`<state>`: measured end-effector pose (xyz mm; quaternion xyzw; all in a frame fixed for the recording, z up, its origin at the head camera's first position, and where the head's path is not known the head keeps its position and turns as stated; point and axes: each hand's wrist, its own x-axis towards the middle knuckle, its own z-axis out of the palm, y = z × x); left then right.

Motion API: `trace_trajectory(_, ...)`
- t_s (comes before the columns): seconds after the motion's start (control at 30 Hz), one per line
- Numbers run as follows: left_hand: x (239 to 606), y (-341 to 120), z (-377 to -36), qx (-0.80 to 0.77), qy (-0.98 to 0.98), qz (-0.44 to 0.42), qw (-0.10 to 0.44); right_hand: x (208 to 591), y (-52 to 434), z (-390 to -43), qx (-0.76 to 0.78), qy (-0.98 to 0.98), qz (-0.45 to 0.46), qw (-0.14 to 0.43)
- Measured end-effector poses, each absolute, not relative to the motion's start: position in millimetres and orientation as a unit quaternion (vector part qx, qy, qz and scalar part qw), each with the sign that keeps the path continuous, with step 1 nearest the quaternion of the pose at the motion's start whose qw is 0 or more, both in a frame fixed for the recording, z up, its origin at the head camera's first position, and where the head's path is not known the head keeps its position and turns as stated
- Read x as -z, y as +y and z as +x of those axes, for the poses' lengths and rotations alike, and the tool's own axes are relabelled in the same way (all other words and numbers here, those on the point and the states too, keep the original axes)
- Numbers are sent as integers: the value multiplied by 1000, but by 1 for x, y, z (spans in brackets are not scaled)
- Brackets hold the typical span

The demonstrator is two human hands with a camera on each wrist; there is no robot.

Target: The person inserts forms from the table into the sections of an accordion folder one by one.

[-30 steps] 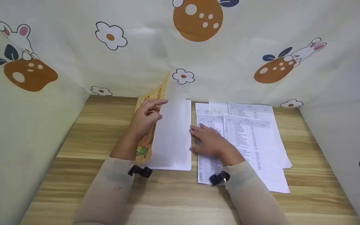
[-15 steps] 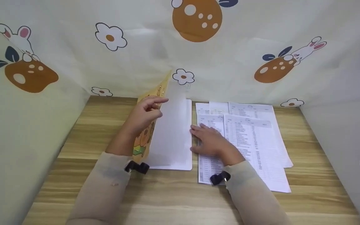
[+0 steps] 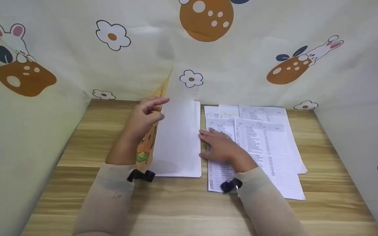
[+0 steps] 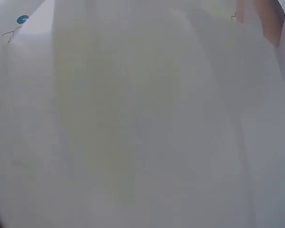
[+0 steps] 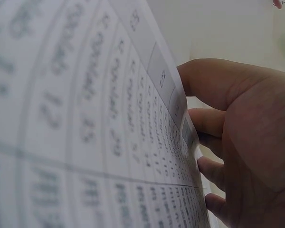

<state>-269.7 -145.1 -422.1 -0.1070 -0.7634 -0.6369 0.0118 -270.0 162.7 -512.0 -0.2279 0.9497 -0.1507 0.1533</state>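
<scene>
A booklet or folder with a yellow cartoon cover (image 3: 148, 146) and a white inner sheet (image 3: 179, 141) lies at the middle of the table in the head view. Its cover stands raised, and my left hand (image 3: 144, 116) holds it near the upright edge, index finger and thumb reaching over; the other fingers are partly hidden. A blurred white sheet (image 4: 147, 118) fills the left wrist view. My right hand (image 3: 221, 148) rests with spread fingers on printed papers (image 3: 258, 154), fingertips beside the folder's right edge. In the right wrist view, the fingers (image 5: 211, 173) lie past a printed sheet (image 5: 109, 118).
Several overlapping list sheets (image 3: 264, 113) cover the right side of the wooden table (image 3: 176, 209). A light cloth with flowers and rabbits (image 3: 143, 55) forms walls at the back and both sides. Each sleeve bears a small black camera mount (image 3: 140, 176).
My left hand has moved slightly left, and the raised cover has shifted left with it. The right hand stays on the papers. The head view has shifted a little.
</scene>
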Motion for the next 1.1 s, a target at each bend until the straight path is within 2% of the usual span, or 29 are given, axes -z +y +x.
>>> trace_trajectory(0.37, 423, -139, -269, 624, -774, -106, -13, 514, 161, -271, 149, 951, -222, 157)
trace_trajectory(0.63, 413, -138, -275, 581, -804, -113, -51, 513, 162, -269, 155, 952, -206, 166)
trace_trajectory(1.1, 399, -145, -284, 567, -811, -101, -105, 514, 164, -271, 145, 950, -227, 161)
